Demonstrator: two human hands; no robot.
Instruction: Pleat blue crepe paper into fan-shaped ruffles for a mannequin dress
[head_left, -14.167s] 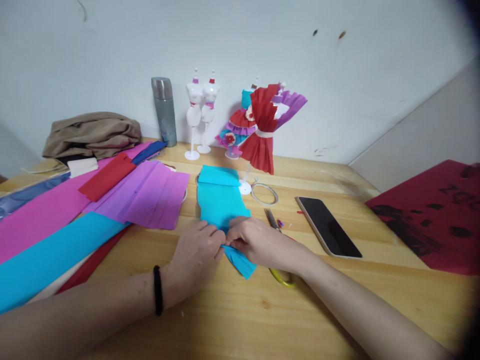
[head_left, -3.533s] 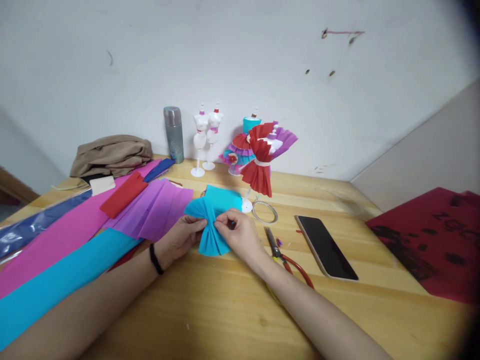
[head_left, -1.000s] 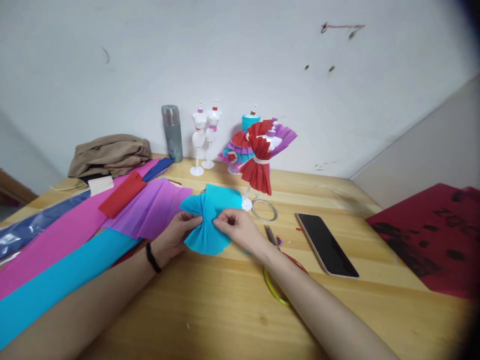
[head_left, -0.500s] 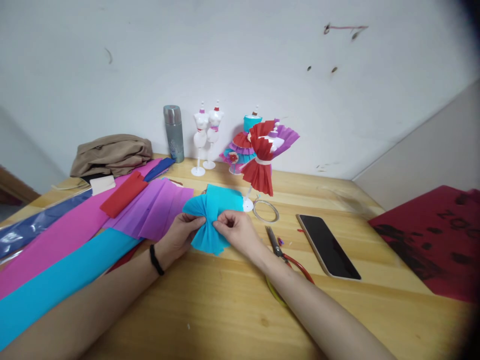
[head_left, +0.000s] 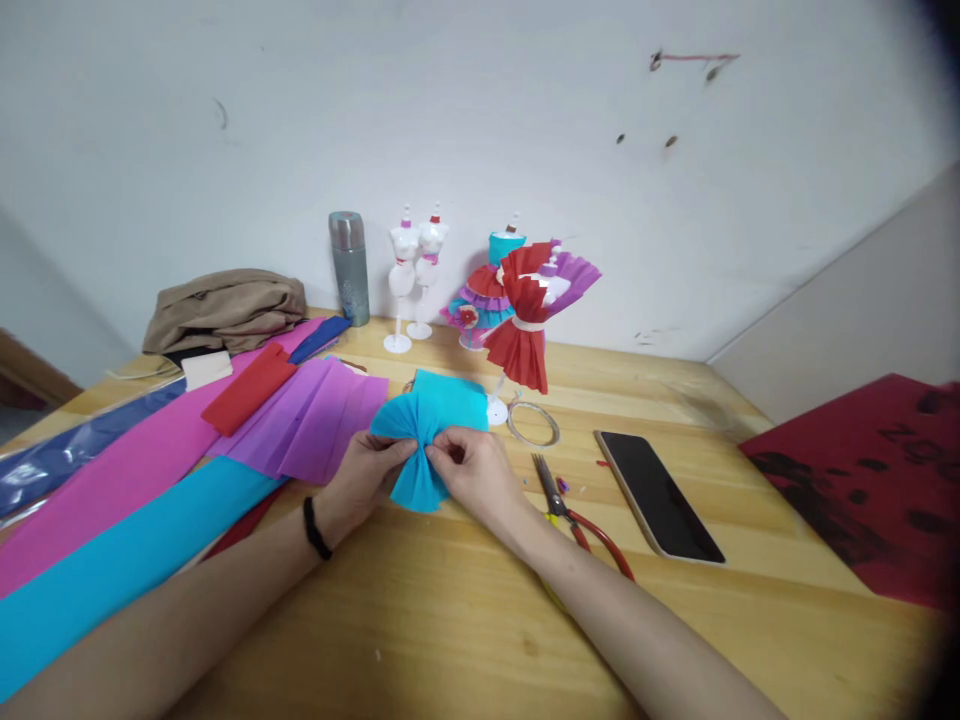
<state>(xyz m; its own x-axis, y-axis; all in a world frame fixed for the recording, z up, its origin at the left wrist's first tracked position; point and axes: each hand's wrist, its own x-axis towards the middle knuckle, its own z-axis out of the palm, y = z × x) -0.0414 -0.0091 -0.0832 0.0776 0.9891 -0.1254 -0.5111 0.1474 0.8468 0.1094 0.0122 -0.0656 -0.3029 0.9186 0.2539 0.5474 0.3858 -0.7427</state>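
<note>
A turquoise piece of crepe paper [head_left: 417,487] is gathered into pleats and pinched at its middle, fanning out above and below. My left hand [head_left: 373,468] grips the gather from the left between thumb and fingers. From the right, my right hand [head_left: 472,465] pinches the same gather, its fingertips close to the left ones. Behind it lies another flat turquoise paper piece [head_left: 457,393] on the table. A small mannequin in a red and purple paper dress [head_left: 523,345] stands just beyond my right hand.
Scissors [head_left: 559,495] lie beside my right forearm, partly under it. Further right are a phone [head_left: 660,495] and a ring of tape or wire [head_left: 533,424]. Coloured paper strips [head_left: 150,530] cover the left side. A thermos [head_left: 349,270] and bare white mannequins [head_left: 403,270] stand along the wall.
Both hands have drawn slightly closer together at the pinched middle. The paper's lower fan looks narrower and has shifted a little. The view has barely moved.
</note>
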